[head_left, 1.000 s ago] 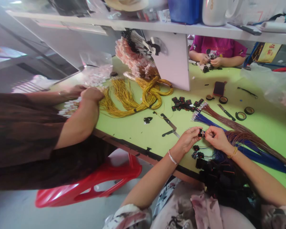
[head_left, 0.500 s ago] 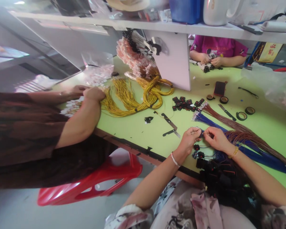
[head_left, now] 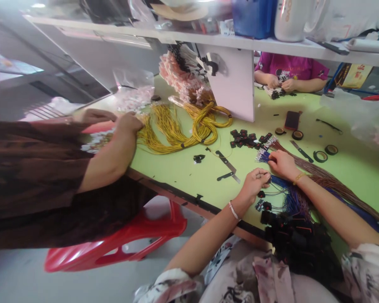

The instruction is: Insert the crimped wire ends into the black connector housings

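My left hand (head_left: 256,183) is closed in a pinch around a small black connector (head_left: 268,178), most of it hidden by the fingers. My right hand (head_left: 283,166) is at the tip end of a bundle of blue wires (head_left: 264,156), its thumb and fingers closed on a wire there. Brown wires (head_left: 322,181) with pale metal tips run alongside the blue ones. Beyond the hands lies a cluster of black connectors (head_left: 244,139). Connectors with wires attached (head_left: 261,194) sit below my left hand, and a dark heap of similar parts (head_left: 300,240) rests at the table's near edge.
Folding-type knives (head_left: 225,160), another knife (head_left: 301,151) and tape rolls (head_left: 320,156) lie around on the green table. Yellow wire bundles (head_left: 177,145) are at the left, beside a co-worker's arm (head_left: 110,164). A shelf (head_left: 189,37) crosses above; another person (head_left: 290,69) works opposite.
My right hand has moved away from my left hand, up and forward to the blue wires' tips. My left hand stays nearly in place, still pinching. The view has shifted slightly.
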A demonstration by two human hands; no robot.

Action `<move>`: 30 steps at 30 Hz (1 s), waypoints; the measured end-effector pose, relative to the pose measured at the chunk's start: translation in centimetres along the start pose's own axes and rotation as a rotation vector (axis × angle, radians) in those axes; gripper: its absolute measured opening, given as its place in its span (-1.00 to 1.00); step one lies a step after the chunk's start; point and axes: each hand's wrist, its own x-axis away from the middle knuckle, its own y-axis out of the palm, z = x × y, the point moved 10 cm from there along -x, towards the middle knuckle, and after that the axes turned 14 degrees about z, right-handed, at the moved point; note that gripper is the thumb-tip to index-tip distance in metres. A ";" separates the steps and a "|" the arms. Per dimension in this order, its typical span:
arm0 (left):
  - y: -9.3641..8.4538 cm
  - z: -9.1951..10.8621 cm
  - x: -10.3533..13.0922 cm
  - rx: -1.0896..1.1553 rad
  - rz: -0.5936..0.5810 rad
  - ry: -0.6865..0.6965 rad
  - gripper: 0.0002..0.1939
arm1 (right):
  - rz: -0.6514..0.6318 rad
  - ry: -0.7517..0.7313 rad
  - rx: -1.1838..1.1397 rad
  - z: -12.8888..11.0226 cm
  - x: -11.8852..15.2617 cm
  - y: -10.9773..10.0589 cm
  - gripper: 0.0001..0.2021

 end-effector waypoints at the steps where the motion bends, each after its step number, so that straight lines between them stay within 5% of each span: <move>1: 0.1 0.1 0.1 -0.001 -0.004 -0.006 -0.61 | -0.008 0.002 0.040 0.2 -0.4 0.6 -0.89; 5: 0.5 0.2 0.2 0.015 -0.021 -0.033 -0.62 | -0.061 -0.012 0.035 0.9 -0.6 1.8 -0.86; 15: 1.0 -1.1 0.3 0.086 -0.048 -0.125 -0.63 | -0.081 -0.129 0.078 0.3 -1.1 1.1 -0.91; 20: 0.6 -0.9 0.3 0.071 -0.050 -0.086 -0.63 | -0.051 -0.075 0.025 1.9 -1.7 0.4 -0.88; 24: 0.5 -0.9 0.1 0.066 -0.042 -0.067 -0.62 | 0.020 -0.024 -0.163 2.1 -2.4 -1.2 -0.92; 30: 0.9 -1.7 0.3 0.145 -0.076 -0.154 -0.62 | 0.000 0.038 -0.583 -1.5 -2.1 -2.1 -0.87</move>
